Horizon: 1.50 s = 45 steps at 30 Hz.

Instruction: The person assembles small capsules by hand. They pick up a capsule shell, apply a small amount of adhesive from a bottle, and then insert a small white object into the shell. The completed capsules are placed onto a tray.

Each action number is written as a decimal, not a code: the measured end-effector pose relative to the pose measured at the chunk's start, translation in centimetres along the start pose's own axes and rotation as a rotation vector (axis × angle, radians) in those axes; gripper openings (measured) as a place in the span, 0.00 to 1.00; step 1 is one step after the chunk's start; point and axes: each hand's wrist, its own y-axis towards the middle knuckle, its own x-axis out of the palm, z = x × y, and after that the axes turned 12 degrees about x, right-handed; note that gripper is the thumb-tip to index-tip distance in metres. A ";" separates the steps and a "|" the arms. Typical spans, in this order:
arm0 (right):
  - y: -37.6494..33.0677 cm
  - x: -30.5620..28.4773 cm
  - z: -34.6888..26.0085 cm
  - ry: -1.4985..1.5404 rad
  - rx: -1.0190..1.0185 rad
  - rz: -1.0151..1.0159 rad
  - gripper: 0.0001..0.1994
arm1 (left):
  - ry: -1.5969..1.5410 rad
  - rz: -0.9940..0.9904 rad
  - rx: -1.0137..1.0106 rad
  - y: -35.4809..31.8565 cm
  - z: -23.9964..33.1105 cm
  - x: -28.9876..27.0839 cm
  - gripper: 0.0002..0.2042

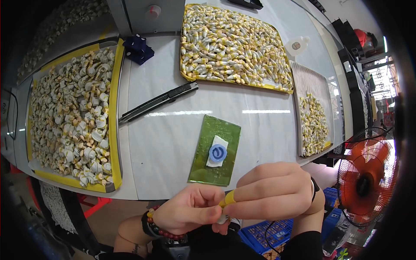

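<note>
Together, left hand (190, 211) and right hand (271, 190) grip one small yellow-banded part (228, 199) pinched between their fingertips.

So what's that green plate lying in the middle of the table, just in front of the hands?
The green plate is a flat, glossy rectangle, see-through olive green, like glass or plastic. It lies flat on the white table, slightly askew, near the front edge. On it rests a small white piece topped by a blue ring. Neither the left hand nor the right hand touches it.
</note>
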 end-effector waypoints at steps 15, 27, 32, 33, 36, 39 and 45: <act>-1.1 -0.4 -0.5 -0.056 -0.015 0.077 0.08 | 0.087 -0.022 -0.025 0.9 0.5 0.8 0.11; -2.2 -0.5 -2.3 -0.058 0.186 0.122 0.05 | 1.148 -0.003 0.705 0.7 0.6 1.9 0.13; -3.0 -1.2 -2.5 -0.120 0.166 0.095 0.07 | 1.256 -0.015 0.730 1.6 0.5 2.5 0.13; -2.8 -1.8 -2.6 -0.173 0.150 0.069 0.07 | 1.263 -0.016 0.729 1.7 0.5 2.5 0.13; -3.6 -2.2 -2.5 -0.313 0.109 0.243 0.06 | 1.201 -0.018 0.778 1.3 0.6 2.9 0.15; -6.3 -6.3 -4.2 -0.747 0.378 0.734 0.13 | 1.034 0.207 0.750 0.8 -0.2 2.4 0.20; -10.6 -13.5 2.8 -0.804 0.960 0.231 0.10 | 0.949 0.306 0.738 0.4 -0.2 2.0 0.21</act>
